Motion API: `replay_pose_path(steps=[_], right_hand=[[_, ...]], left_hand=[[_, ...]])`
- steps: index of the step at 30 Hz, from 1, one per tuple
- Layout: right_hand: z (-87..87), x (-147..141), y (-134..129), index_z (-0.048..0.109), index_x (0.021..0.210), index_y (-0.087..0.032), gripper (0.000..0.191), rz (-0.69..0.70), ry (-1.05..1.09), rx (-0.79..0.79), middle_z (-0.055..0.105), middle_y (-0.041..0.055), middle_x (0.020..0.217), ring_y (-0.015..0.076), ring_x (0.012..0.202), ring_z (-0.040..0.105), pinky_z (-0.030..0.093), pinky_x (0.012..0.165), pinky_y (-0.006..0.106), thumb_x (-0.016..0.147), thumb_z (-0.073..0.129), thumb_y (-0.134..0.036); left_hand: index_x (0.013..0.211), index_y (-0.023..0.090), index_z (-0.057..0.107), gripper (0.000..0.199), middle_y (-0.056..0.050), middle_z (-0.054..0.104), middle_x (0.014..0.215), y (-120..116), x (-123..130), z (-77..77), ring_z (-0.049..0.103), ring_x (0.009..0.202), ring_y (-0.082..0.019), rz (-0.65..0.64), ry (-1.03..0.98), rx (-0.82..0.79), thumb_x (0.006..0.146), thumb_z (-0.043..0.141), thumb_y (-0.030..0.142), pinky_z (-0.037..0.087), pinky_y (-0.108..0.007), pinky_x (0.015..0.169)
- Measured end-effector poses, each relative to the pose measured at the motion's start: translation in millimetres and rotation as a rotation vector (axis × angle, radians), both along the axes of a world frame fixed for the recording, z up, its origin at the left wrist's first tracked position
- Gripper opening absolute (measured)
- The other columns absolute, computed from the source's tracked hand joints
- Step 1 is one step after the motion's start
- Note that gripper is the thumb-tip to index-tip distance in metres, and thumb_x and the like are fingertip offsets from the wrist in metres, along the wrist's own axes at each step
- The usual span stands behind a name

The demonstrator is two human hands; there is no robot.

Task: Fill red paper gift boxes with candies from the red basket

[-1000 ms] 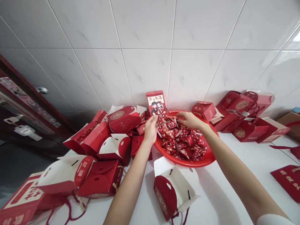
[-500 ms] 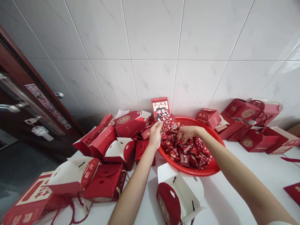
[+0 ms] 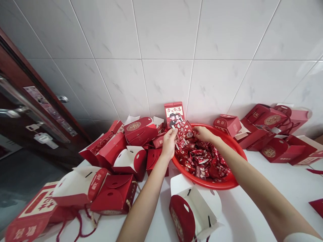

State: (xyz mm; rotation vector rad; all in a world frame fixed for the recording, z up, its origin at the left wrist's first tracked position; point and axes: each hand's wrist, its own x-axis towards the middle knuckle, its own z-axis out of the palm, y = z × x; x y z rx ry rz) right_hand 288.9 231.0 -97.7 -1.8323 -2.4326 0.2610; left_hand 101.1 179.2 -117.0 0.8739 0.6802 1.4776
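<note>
My left hand (image 3: pixel 169 143) is closed on small red patterned candy packets (image 3: pixel 183 130) at the left rim of a red plastic basket (image 3: pixel 227 186). Many red wrapped candies (image 3: pixel 202 161) fill that basket. My right hand (image 3: pixel 204 133) is over the basket's back part, its fingers closed beside the packets; what they pinch, if anything, is hidden. An open red and white box (image 3: pixel 199 208) stands in front of the basket. Behind my left hand, a red card box with a cartoon couple (image 3: pixel 174 114) leans near the wall.
Several red gift boxes (image 3: pixel 114 191) crowd the left side of the white table (image 3: pixel 242 215). More red boxes (image 3: pixel 272 148) stand at the right. A tiled wall (image 3: pixel 166 80) rises behind, and a dark door (image 3: pixel 30 111) with keys is at the left.
My right hand has risen from the candies in the middle of the basket and moved back beside the packets in my left hand. The view has shifted slightly.
</note>
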Motion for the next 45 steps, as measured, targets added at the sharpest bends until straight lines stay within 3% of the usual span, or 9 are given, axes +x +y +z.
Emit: replay_pose_path(steps=[4, 10, 18, 22, 28, 33, 39, 45], right_hand=[[-17.8, -11, 2, 0.062, 0.13, -0.017, 0.036, -0.061, -0.07, 0.077, 0.062, 0.0115, 0.134, 0.0272, 0.12, 0.062, 0.051, 0.102, 0.052, 0.098, 0.064, -0.034], [-21.4, -21, 1, 0.065, 0.124, -0.018, 0.031, -0.039, -0.104, 0.109, 0.061, 0.0118, 0.137, 0.0278, 0.125, 0.058, 0.047, 0.107, 0.053, 0.098, 0.064, -0.034], [-27.4, -7, 14, 0.067, 0.117, -0.015, 0.026, -0.015, 0.19, 0.093, 0.069, 0.0088, 0.12, 0.0235, 0.109, 0.067, 0.055, 0.096, 0.047, 0.098, 0.065, -0.034], [-22.5, 7, 19, 0.07, 0.098, -0.012, 0.02, -0.014, 0.466, 0.042, 0.073, 0.0038, 0.098, 0.0211, 0.093, 0.07, 0.058, 0.086, 0.04, 0.094, 0.069, -0.032], [-10.5, 22, 14, 0.072, 0.091, -0.013, 0.017, -0.045, 0.893, -0.044, 0.076, 0.0053, 0.085, 0.0175, 0.069, 0.069, 0.058, 0.065, 0.029, 0.084, 0.071, -0.028], [-2.4, 30, 6, 0.069, 0.078, -0.016, 0.018, -0.072, 1.092, -0.123, 0.074, 0.0041, 0.077, 0.0159, 0.066, 0.067, 0.056, 0.063, 0.026, 0.068, 0.08, -0.026], [8.7, 38, -1, 0.064, 0.085, -0.019, 0.03, -0.087, 1.186, -0.173, 0.071, 0.0042, 0.077, 0.0145, 0.063, 0.065, 0.056, 0.062, 0.027, 0.069, 0.079, -0.038], [14.7, 48, -6, 0.066, 0.081, -0.019, 0.029, -0.101, 0.994, -0.156, 0.067, 0.0023, 0.076, 0.0138, 0.064, 0.06, 0.049, 0.058, 0.024, 0.064, 0.076, -0.04]], left_hand=[[0.068, 0.02, 0.055, 0.045, 0.003, 0.064, 0.067, -1, 0, -0.1, 0.072, 0.083, -0.02, -0.005, 0.003, 0.01, 0.063, 0.087, 0.05, 0.057, -0.034, 0.082], [0.072, 0.02, 0.058, 0.042, 0.0, 0.069, 0.072, -1, 0, 0.1, 0.073, 0.088, -0.023, -0.011, 0.004, 0.01, 0.063, 0.087, 0.049, 0.057, -0.035, 0.083], [0.072, 0.019, 0.061, 0.043, -0.001, 0.07, 0.073, -1, 0, -0.3, 0.074, 0.091, -0.024, -0.008, -0.01, 0.004, 0.06, 0.089, 0.05, 0.057, -0.037, 0.089], [0.071, 0.019, 0.061, 0.043, 0.0, 0.07, 0.073, -1, 1, 0.4, 0.074, 0.093, -0.025, -0.006, -0.02, 0.004, 0.06, 0.089, 0.05, 0.057, -0.037, 0.09], [0.068, 0.019, 0.056, 0.044, 0.002, 0.065, 0.068, 0, 1, 0.3, 0.074, 0.091, -0.023, 0.001, -0.033, 0.004, 0.062, 0.089, 0.047, 0.057, -0.036, 0.09], [0.064, 0.019, 0.052, 0.049, 0.004, 0.061, 0.065, 0, 0, 0.4, 0.074, 0.089, -0.022, -0.001, -0.036, 0.007, 0.059, 0.091, 0.047, 0.057, -0.035, 0.088], [0.064, 0.019, 0.053, 0.049, 0.005, 0.059, 0.064, 0, 1, 0.5, 0.073, 0.085, -0.021, 0.001, -0.039, 0.01, 0.057, 0.092, 0.047, 0.058, -0.034, 0.086], [0.063, 0.019, 0.053, 0.044, 0.005, 0.057, 0.063, -1, 2, 0.6, 0.072, 0.085, -0.019, 0.006, -0.042, 0.019, 0.062, 0.09, 0.043, 0.058, -0.033, 0.087]])
